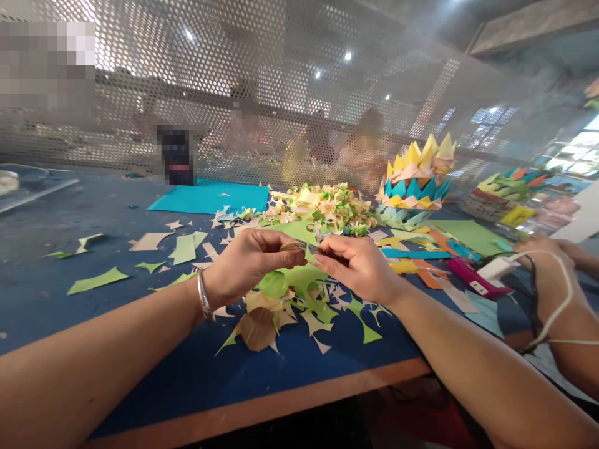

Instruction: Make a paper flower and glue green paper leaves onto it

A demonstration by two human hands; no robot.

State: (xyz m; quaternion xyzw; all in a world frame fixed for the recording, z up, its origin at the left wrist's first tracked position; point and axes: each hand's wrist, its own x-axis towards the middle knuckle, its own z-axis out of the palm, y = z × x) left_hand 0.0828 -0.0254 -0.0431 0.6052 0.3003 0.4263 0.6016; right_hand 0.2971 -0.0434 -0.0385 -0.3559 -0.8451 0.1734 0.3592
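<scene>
Above the table, my left hand (pixel 255 255) pinches thumb and forefinger together at a small piece of green paper (pixel 309 253). My right hand (pixel 358 265) faces it, with fingers closed and its thumb tip touching the same piece. A thin dark, metallic-looking thing shows between the fingertips; its kind is unclear, and my right fingers hide part of the grip. Beneath the hands lie a larger green sheet (pixel 292 232), a brown rounded paper piece (pixel 259 328) and several pale and green offcuts (pixel 318 322).
A heap of curled paper pieces (pixel 334 206) lies behind my hands. A tiered paper crown shape (pixel 414 181) stands at right, a blue sheet (pixel 215 197) at back left. A pink power strip (pixel 475 279) with cables lies near another person's arm (pixel 556 299). Perforated metal panel (pixel 281 81) behind.
</scene>
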